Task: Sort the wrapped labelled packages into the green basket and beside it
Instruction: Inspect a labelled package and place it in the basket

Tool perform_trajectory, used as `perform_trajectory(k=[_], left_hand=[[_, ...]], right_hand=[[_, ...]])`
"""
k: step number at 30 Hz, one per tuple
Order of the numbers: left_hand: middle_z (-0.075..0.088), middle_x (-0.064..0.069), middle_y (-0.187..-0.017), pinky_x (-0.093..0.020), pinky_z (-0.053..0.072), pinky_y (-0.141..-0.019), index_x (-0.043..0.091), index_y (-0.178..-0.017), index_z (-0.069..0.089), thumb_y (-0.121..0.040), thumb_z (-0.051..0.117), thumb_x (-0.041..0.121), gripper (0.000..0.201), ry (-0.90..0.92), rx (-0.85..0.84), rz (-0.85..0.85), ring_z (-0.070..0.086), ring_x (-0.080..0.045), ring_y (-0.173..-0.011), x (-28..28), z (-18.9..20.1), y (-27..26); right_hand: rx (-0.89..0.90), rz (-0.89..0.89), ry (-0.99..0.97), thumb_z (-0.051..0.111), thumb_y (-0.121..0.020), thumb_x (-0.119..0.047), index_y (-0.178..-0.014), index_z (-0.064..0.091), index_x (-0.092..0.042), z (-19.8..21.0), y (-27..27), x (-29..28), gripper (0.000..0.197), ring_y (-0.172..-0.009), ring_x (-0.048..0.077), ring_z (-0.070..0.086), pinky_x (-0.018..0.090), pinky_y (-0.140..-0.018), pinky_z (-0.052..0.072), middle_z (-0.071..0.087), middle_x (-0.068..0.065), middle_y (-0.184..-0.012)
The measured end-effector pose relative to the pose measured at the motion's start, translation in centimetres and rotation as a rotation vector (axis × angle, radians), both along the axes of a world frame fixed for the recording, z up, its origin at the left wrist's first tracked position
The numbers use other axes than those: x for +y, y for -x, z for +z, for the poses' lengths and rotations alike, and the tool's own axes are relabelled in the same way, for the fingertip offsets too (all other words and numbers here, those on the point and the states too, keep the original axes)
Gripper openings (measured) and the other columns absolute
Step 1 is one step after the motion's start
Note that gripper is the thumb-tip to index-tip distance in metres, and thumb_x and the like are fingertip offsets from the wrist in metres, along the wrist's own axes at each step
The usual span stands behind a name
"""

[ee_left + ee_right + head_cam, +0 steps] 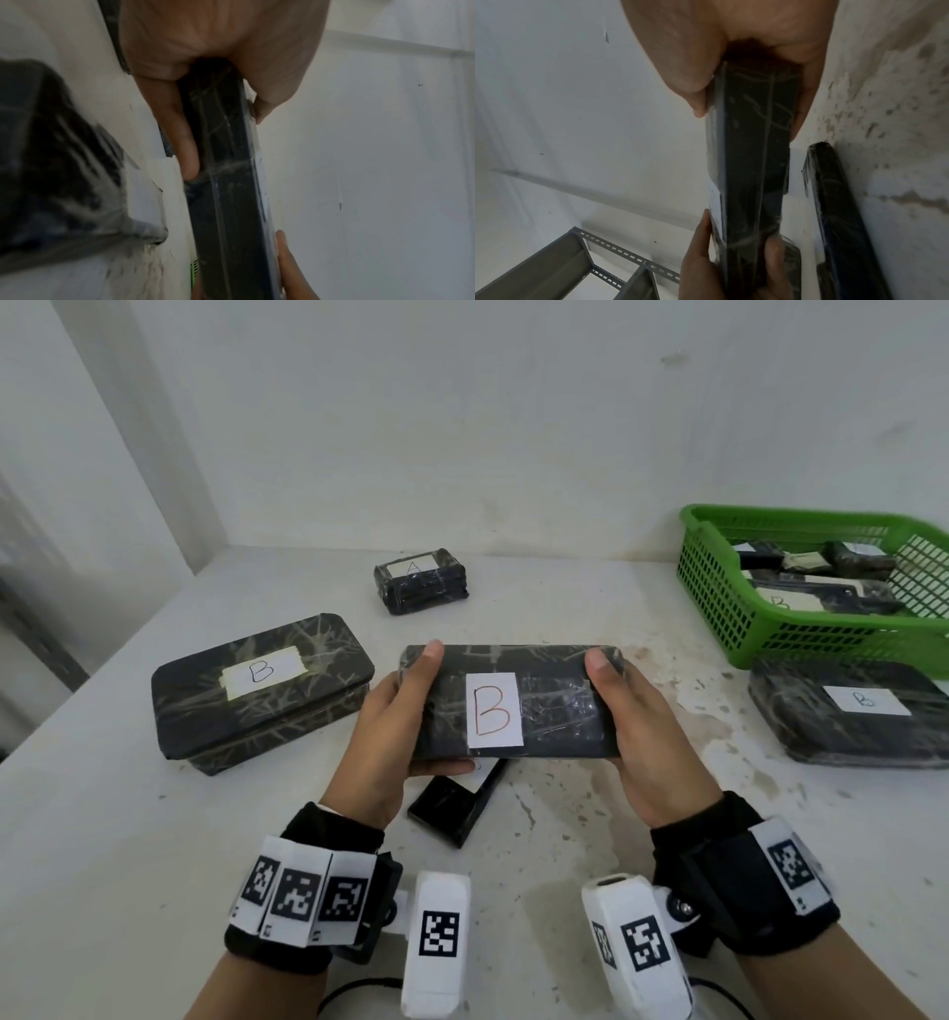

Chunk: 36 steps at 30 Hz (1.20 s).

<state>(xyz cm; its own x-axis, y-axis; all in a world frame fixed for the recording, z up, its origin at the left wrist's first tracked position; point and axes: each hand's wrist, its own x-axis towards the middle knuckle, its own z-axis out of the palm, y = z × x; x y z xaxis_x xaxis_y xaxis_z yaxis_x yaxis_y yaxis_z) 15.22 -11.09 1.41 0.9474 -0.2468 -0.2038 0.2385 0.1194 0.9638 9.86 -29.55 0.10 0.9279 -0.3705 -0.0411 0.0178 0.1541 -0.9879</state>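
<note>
A flat, dark, plastic-wrapped package with a white label reading "B" in red is held level above the middle of the white worktop, gripped at its two short ends. The left hand clasps the left end, thumb on the top face and fingers curled under; the right hand clasps the right end the same way. The wrist views show the package edge-on, pinched between thumb and fingers on each side. Directly beneath it, on the worktop, lies a small flat black item, partly hidden by the held package. To the left, near but apart, sits a larger wrapped box labelled "B". Farther back, near the wall, stands a smaller wrapped package labelled "A", with open worktop all around it. To the right, a bare, stained stretch of worktop separates the held package from another wrapped "B" package, which lies just in front of the green basket at the right edge. The basket holds several dark wrapped packages with white labels, most too small to read. The near part of the worktop, by the wrists, is open.
</note>
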Motion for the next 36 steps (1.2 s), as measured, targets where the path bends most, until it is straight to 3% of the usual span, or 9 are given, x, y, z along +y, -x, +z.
perform_trajectory(k=[4,7,9,14,19,24,28,32,36], left_hand=[[0.076,-0.005,-0.101,-0.03,0.056,-0.048,0.013,-0.12,0.062,-0.091,0.06,0.043,0.042,-0.025,-0.03,0.048,0.075,-0.017,-0.081,0.0,-0.2,0.1],[0.076,-0.004,-0.1,-0.028,0.055,-0.048,0.014,-0.12,0.063,-0.091,0.06,0.043,0.041,-0.046,-0.031,0.063,0.074,-0.014,-0.079,0.3,-0.3,-0.2],[0.076,-0.004,-0.099,-0.029,0.055,-0.048,0.015,-0.117,0.063,-0.09,0.061,0.044,0.04,-0.038,-0.026,0.045,0.074,-0.014,-0.079,0.4,-0.2,-0.2],[0.076,-0.005,-0.096,-0.03,0.057,-0.052,0.01,-0.117,0.063,-0.067,0.074,0.042,0.06,-0.024,-0.066,0.014,0.075,-0.017,-0.08,0.2,-0.1,0.2],[0.076,-0.006,-0.093,-0.028,0.055,-0.049,0.009,-0.114,0.062,-0.08,0.075,0.027,0.041,-0.038,-0.105,0.043,0.074,-0.016,-0.075,0.3,-0.3,0.0],[0.075,-0.007,-0.099,-0.03,0.057,-0.051,0.011,-0.115,0.061,-0.066,0.078,0.036,0.058,-0.028,-0.142,-0.006,0.075,-0.018,-0.081,0.3,-0.2,0.3],[0.076,-0.004,-0.097,-0.028,0.057,-0.052,0.013,-0.115,0.061,-0.064,0.079,0.028,0.056,-0.008,-0.174,-0.048,0.075,-0.018,-0.081,0.5,0.1,0.3],[0.076,0.001,-0.085,-0.023,0.053,-0.049,0.011,-0.112,0.063,-0.069,0.076,0.023,0.047,0.033,-0.148,-0.042,0.073,-0.011,-0.071,0.6,-0.1,0.0],[0.076,0.001,-0.083,-0.023,0.055,-0.053,0.005,-0.112,0.063,-0.066,0.076,0.025,0.053,0.115,-0.135,-0.026,0.073,-0.01,-0.071,1.2,0.0,-0.7]], right_hand=[[-0.004,0.033,-0.01,0.051,-0.096,-0.04,-0.123,0.06,-0.012,0.1,0.1,-0.1,0.04,-0.103,0.017,0.07,0.031,-0.085,0.056,0.073,0.002,-0.113],[0.006,0.068,0.002,0.062,-0.08,-0.052,-0.127,0.058,-0.013,-0.2,0.3,0.3,0.061,-0.107,0.018,0.069,0.036,-0.092,0.054,0.072,0.003,-0.116],[-0.01,0.048,0.046,0.07,-0.073,-0.051,-0.124,0.059,-0.015,-0.5,0.3,0.4,0.063,-0.107,0.017,0.069,0.038,-0.096,0.053,0.072,0.002,-0.116],[-0.038,0.034,0.016,0.07,-0.076,-0.039,-0.124,0.059,-0.013,-0.5,0.3,0.0,0.055,-0.105,0.017,0.07,0.034,-0.092,0.055,0.073,0.002,-0.114],[-0.01,0.078,0.059,0.074,-0.067,-0.054,-0.126,0.058,-0.016,-0.8,0.3,0.1,0.072,-0.109,0.016,0.068,0.038,-0.099,0.052,0.071,0.001,-0.118],[-0.048,0.042,0.039,0.076,-0.071,-0.035,-0.123,0.06,-0.013,-0.5,0.3,-0.2,0.058,-0.104,0.018,0.07,0.032,-0.09,0.056,0.073,0.003,-0.114],[-0.049,0.056,0.024,0.075,-0.073,-0.035,-0.119,0.062,-0.015,-0.1,0.4,-0.6,0.052,-0.101,0.018,0.071,0.034,-0.089,0.055,0.074,0.002,-0.11],[-0.048,0.131,-0.026,0.079,-0.075,-0.035,-0.131,0.054,-0.015,0.0,0.3,-0.9,0.065,-0.107,0.019,0.069,0.036,-0.092,0.055,0.072,0.003,-0.118],[-0.111,0.213,-0.24,0.069,-0.079,-0.01,-0.146,0.036,-0.019,-0.1,-0.1,-1.2,0.076,-0.109,0.023,0.066,0.033,-0.09,0.056,0.066,0.01,-0.125]])
